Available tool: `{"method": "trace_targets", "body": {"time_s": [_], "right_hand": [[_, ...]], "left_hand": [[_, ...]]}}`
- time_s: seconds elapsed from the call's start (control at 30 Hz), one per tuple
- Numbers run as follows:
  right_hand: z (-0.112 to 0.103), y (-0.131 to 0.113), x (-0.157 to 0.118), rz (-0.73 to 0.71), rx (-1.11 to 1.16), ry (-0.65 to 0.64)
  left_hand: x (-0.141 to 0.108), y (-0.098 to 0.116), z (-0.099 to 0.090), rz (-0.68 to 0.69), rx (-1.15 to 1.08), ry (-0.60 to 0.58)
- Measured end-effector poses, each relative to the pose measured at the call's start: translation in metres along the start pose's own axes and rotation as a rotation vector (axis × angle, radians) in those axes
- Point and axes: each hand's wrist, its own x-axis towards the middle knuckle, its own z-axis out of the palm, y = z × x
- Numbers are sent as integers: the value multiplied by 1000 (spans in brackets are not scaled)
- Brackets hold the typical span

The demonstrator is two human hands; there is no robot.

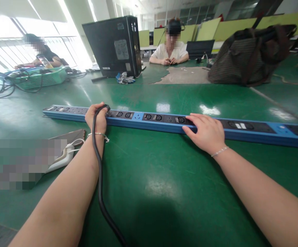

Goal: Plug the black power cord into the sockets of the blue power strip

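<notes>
A long blue power strip (164, 128) with black sockets lies across the green table. My left hand (97, 118) is closed around a black power plug (106, 109) at the strip's left part. Whether the plug sits in a socket or only touches the strip, I cannot tell. Its thick black cable (99, 178) hangs over my left wrist and runs down toward the front edge of the view. Right of the middle, my right hand (205, 132) rests on the strip, thumb along its front side and fingers stretched over the top. It holds nothing.
At the back stand a black computer case (112, 48), gloves (125, 78) and a dark bag (246, 58). A green basket (40, 79) with cables sits at the far left. Near my left forearm lies a white cabled object (63, 158). Two people sit beyond the table.
</notes>
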Motion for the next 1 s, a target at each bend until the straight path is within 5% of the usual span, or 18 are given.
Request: {"method": "trace_targets", "body": {"time_s": [1.0], "right_hand": [[-2, -2, 0, -1, 15, 12]], "left_hand": [[-4, 10, -5, -76, -13, -48]]}}
